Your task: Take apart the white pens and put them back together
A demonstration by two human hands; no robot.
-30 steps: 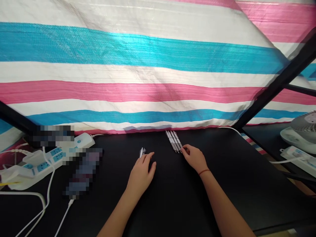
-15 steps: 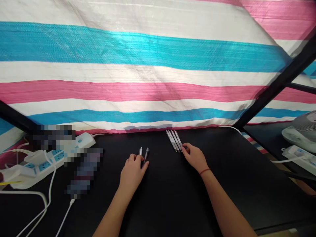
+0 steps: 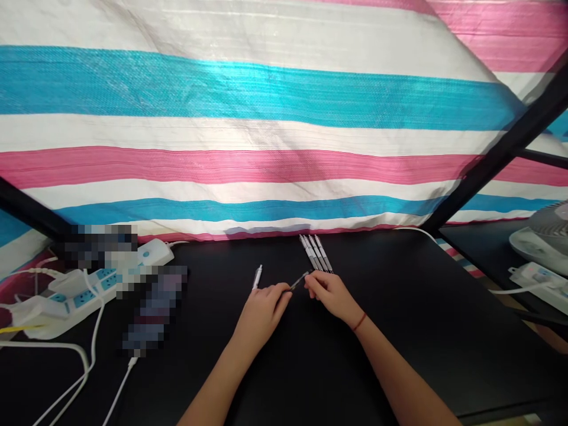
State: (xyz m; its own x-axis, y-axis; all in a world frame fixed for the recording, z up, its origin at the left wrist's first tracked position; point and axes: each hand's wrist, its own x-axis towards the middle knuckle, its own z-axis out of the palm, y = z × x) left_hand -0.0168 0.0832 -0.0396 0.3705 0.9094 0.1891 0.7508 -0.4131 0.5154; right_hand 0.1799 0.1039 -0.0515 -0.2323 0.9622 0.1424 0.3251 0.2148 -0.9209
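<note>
A slim dark, partly clear pen (image 3: 299,281) slants between my two hands above the black tabletop. Its near end is pinched by the thumb and fingers of my left hand (image 3: 264,310). My right hand (image 3: 331,293) has its fingertips closed at the pen's far end. Just beyond my left knuckles lies a single white pen (image 3: 258,277), its lower part hidden by the hand. Several white pens (image 3: 316,253) with grey grips lie side by side in a slanted row past my right hand, which covers some of their lower tips.
A white power strip (image 3: 153,253) with plugs and cables stands at the left. Beside it lies a blurred-out dark slab (image 3: 155,307) with a white cable (image 3: 118,384). A striped sheet (image 3: 284,165) hangs behind the black table (image 3: 310,378). At far right are a fan (image 3: 548,228) and another power strip (image 3: 544,281).
My left hand has moved right, bringing the dark pen from beside the white pen towards my right hand. My right hand has left the row's right side and shifted left to the dark pen.
</note>
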